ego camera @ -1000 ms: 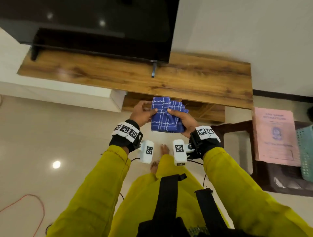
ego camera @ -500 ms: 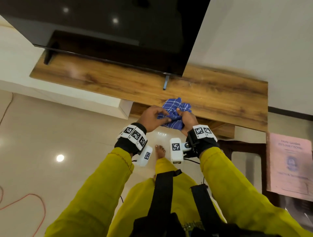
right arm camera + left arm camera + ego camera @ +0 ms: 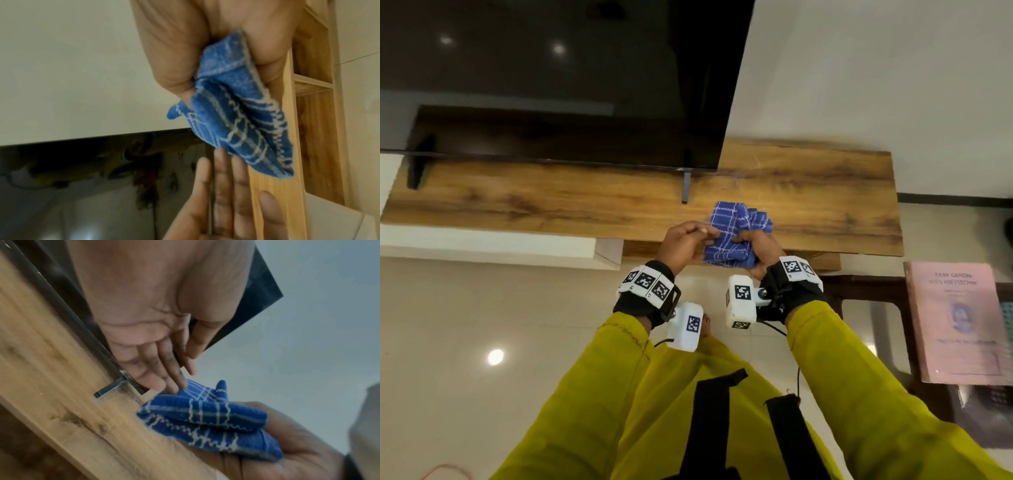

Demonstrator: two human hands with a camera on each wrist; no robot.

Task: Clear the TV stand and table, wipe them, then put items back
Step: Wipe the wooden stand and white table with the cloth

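Head view shows us the blue checked cloth (image 3: pixel 736 236) bunched over the near edge of the wooden TV stand (image 3: pixel 585 205), right of the TV (image 3: pixel 551 78). Our right hand (image 3: pixel 760 246) clutches it; our left hand's (image 3: pixel 685 240) straight fingers (image 3: pixel 176 382) touch its left side.

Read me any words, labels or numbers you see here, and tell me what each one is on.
Pink booklet: two heading lines, too blurred to read surely; the first may be "RAJIV GANDHI".
Pink booklet, lower line: unreadable.
Wrist bands and camera boxes: square black-and-white code markers only, no words.
TV, blue cloth: none.
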